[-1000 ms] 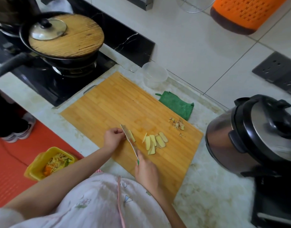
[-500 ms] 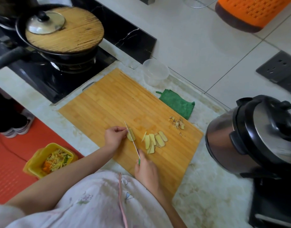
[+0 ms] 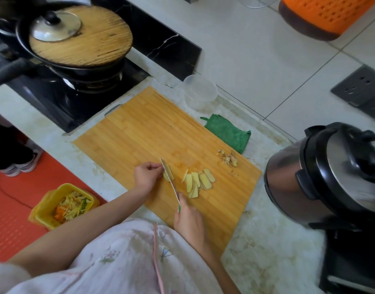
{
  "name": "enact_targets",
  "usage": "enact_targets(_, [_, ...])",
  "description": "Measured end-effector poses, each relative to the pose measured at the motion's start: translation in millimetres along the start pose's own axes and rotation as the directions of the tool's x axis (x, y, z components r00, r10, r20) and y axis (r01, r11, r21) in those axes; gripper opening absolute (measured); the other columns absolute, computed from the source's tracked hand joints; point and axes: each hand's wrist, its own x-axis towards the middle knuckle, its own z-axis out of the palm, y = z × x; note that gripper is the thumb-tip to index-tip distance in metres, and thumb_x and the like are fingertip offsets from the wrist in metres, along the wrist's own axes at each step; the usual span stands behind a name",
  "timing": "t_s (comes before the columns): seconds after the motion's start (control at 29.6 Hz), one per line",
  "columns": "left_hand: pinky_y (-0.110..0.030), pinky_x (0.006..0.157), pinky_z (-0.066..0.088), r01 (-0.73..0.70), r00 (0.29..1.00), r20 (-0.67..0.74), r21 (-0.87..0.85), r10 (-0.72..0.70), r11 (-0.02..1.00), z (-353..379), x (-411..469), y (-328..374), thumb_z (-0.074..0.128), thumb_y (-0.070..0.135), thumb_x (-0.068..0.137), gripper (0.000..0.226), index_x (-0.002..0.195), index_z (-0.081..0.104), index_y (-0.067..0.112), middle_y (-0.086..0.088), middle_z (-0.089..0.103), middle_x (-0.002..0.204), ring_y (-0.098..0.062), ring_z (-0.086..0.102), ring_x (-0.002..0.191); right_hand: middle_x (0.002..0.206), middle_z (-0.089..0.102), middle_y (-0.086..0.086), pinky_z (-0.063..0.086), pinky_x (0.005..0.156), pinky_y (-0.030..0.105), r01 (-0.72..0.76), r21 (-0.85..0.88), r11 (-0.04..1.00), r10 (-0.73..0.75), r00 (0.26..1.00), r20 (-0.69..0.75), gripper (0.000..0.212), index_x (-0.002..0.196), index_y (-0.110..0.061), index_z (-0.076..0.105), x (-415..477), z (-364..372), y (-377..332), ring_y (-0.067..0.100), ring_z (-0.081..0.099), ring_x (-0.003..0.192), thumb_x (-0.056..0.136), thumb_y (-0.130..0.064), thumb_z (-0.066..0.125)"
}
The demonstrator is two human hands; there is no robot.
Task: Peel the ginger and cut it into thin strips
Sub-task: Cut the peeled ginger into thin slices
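1. While the cutting board (image 3: 140, 132) at mid-frame carries a fan of flat slices (image 3: 198, 182) right of centre and peel scraps (image 3: 228, 159) near its right edge, I judge peeling done and slicing nearly finished; strips are not yet cut.
2. My right hand (image 3: 189, 221), lower centre, is wrapped round the knife (image 3: 172, 183) handle.
3. My left hand (image 3: 145, 177) pinches the last ginger piece (image 3: 171, 172) under curled fingertips, right against the blade.
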Motion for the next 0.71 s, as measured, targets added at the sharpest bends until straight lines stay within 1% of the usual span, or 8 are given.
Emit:
enact_targets(0.1, [-0.025, 0.066, 0.051, 0.004, 1.000, -0.002, -0.007, -0.004, 1.000, -0.9, 0.1, 0.2, 0.073, 0.006, 0.081, 0.010, 0.075, 0.067, 0.012, -0.003, 0.066, 0.067, -0.015, 0.062, 0.062, 0.110, 0.066, 0.011, 0.046, 0.076, 0.034, 0.002, 0.005, 1.000, -0.002, 1.000, -0.003, 0.051, 0.147, -0.019, 0.024, 1.3, 1.8, -0.2, 0.026, 0.062, 0.102, 0.099, -0.014, 0.038])
enact_targets(0.2, [-0.024, 0.064, 0.050, 0.004, 1.000, -0.005, 0.004, -0.004, 1.000, -1.4, 0.8, -0.7, 0.072, 0.006, 0.082, 0.017, 0.071, 0.066, 0.017, -0.002, 0.066, 0.067, -0.014, 0.062, 0.062, 0.110, 0.065, 0.013, 0.046, 0.076, 0.036, 0.001, 0.026, 1.000, -0.002, 1.000, 0.015, 0.050, 0.147, -0.018, 0.025, 2.0, 2.4, -1.6, 0.028, 0.062, 0.102, 0.098, -0.015, 0.039])
enact_targets(0.41, [-0.027, 0.069, 0.053, 0.048, 0.999, 0.014, -0.007, -0.048, 0.999, -1.7, 3.0, 1.9, 0.072, 0.003, 0.081, 0.019, 0.069, 0.066, 0.016, -0.003, 0.066, 0.067, -0.014, 0.063, 0.060, 0.113, 0.065, 0.012, 0.044, 0.074, 0.033, -0.015, 0.052, 0.999, 0.015, 1.000, 0.000, 0.050, 0.147, -0.018, 0.028, 4.8, 2.8, -3.0, 0.028, 0.061, 0.105, 0.098, -0.016, 0.040])
enact_targets(0.54, [-0.028, 0.069, 0.054, 0.068, 0.998, 0.012, 0.000, -0.068, 0.998, -1.2, 5.0, 0.9, 0.072, 0.002, 0.079, 0.021, 0.066, 0.067, 0.016, 0.005, 0.066, 0.057, -0.009, 0.063, 0.054, 0.114, 0.064, 0.012, 0.045, 0.080, 0.036, -0.034, 0.007, 0.999, 0.034, 0.999, 0.002, 0.053, 0.148, -0.020, 0.025, 5.5, 5.4, -4.5, 0.028, 0.060, 0.106, 0.097, -0.013, 0.040])
enact_targets(0.61, [-0.029, 0.068, 0.053, 0.076, 0.997, 0.009, 0.013, -0.076, 0.997, -1.2, 5.3, 0.4, 0.071, 0.000, 0.079, 0.021, 0.064, 0.066, 0.014, 0.007, 0.064, 0.052, -0.007, 0.061, 0.051, 0.111, 0.065, 0.013, 0.046, 0.080, 0.037, -0.032, -0.017, 0.999, 0.032, 0.999, -0.005, 0.055, 0.149, -0.021, 0.024, 6.5, 6.0, -4.5, 0.029, 0.061, 0.103, 0.097, -0.013, 0.040])
enact_targets(0.71, [-0.029, 0.068, 0.054, 0.074, 0.997, 0.004, 0.016, -0.074, 0.997, -1.3, 4.9, 1.8, 0.069, -0.002, 0.079, 0.022, 0.064, 0.067, 0.014, 0.005, 0.064, 0.054, -0.012, 0.062, 0.055, 0.110, 0.065, 0.013, 0.047, 0.078, 0.037, -0.032, -0.016, 0.999, 0.032, 0.999, -0.006, 0.055, 0.148, -0.022, 0.024, 6.6, 4.9, -4.5, 0.030, 0.062, 0.102, 0.097, -0.013, 0.041])
